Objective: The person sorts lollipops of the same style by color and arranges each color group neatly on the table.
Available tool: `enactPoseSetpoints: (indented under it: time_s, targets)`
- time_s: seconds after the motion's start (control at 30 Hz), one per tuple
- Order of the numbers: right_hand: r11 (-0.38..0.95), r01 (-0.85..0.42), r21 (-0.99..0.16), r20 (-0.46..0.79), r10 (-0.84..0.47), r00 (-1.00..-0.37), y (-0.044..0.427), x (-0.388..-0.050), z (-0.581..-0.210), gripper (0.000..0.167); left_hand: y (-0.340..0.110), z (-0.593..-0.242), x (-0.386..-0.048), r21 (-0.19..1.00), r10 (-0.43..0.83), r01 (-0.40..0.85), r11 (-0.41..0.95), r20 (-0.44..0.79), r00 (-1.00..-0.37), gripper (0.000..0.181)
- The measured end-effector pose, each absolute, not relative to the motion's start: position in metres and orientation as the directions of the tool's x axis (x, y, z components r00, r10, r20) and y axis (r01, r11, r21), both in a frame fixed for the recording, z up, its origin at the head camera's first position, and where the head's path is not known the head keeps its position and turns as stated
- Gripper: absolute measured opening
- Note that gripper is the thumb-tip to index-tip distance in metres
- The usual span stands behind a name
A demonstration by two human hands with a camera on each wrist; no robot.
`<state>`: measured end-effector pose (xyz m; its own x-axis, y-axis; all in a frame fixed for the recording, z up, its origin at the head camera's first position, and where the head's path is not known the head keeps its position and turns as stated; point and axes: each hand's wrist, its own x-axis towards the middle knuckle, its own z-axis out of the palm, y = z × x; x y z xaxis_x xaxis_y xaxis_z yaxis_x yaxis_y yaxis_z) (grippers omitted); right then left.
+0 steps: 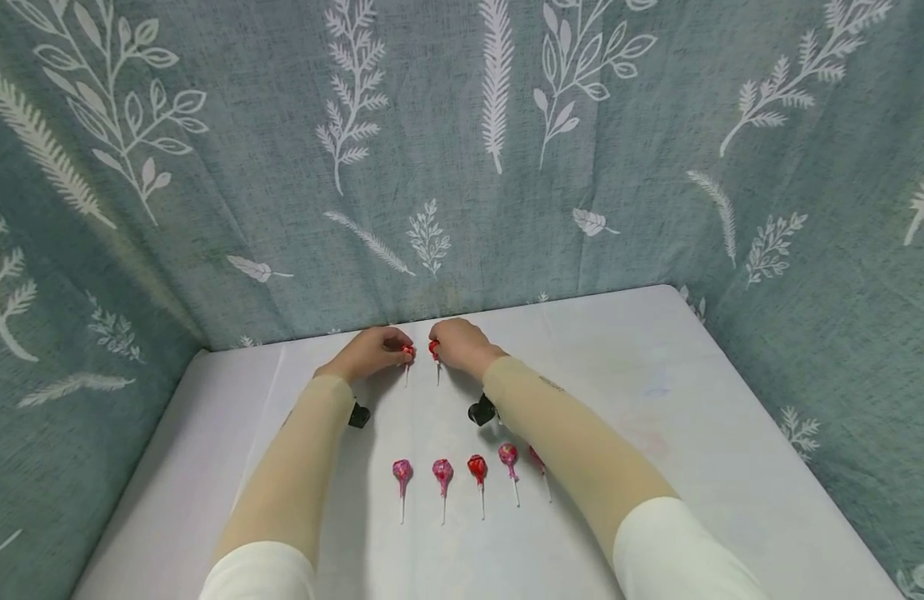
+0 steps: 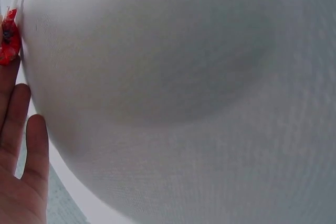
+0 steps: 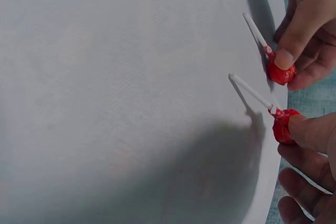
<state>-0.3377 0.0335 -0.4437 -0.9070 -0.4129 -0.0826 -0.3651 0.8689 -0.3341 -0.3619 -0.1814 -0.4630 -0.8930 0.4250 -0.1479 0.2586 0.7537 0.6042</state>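
Near the table's back edge, my left hand (image 1: 367,354) pinches a red-wrapped lollipop (image 3: 282,73) by its head between thumb and fingers. Close beside it to the right, my right hand (image 1: 465,345) pinches another red-wrapped lollipop (image 3: 284,127) the same way. Both white sticks point back toward me, and a small gap separates the two candies. In the left wrist view only part of the left hand and its red lollipop (image 2: 9,38) show at the left edge.
Nearer me lies a row of lollipops: two pink ones (image 1: 402,471) (image 1: 442,472), a red one (image 1: 477,468), another pink one (image 1: 508,454), and one (image 1: 537,457) partly covered by the right forearm. A patterned green curtain (image 1: 447,167) hangs around the white table (image 1: 641,367).
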Motion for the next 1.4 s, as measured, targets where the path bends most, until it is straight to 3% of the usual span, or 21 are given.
enactPoseSetpoints:
  time_s: [0.67,1.03,1.4]
  targets:
    - [0.902,-0.274,-0.334,-0.164,-0.341,-0.925,0.033,-0.341,-0.445,0.03,-0.173,-0.461,-0.365,0.57,0.443,0.294,0.767,-0.14,-0.886,0.03]
    - [0.868,-0.311,-0.387,-0.146,-0.391,-0.909,0.036,-0.342,-0.446,0.042,-0.181,-0.462,-0.358,0.608,0.435,0.271,0.746,-0.136,-0.89,0.04]
    - [0.784,-0.417,-0.461,-0.047,-0.491,-0.87,0.065,-0.325,-0.435,0.041,-0.185,-0.459,-0.345,0.623,0.399,0.26,0.738,-0.091,-0.913,0.044]
